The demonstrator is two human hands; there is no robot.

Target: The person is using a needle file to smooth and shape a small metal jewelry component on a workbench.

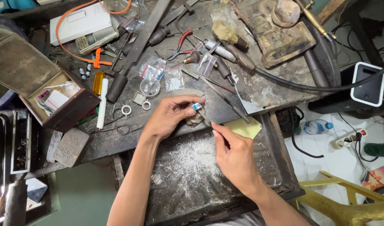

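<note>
I see left hand [169, 117] fingers pinching a blue-stone ring [196, 106] on the peg at the surface [116, 138] front edge, right hand [233, 157] fingers pinching a thin file [205, 118] against it, over the filings tray [187, 175]; clutter crowds behind.

Two bare forearms, no sleeves, hands [171, 115] ungloved, ringless

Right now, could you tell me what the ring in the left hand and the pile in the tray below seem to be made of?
The ring, pinched in the left hand, looks like silvery metal with a blue stone, judging by its pale shine. The pile in the dark tray looks like bright metal filings, probably silver-coloured shavings. The right hand holds a thin tool.
</note>
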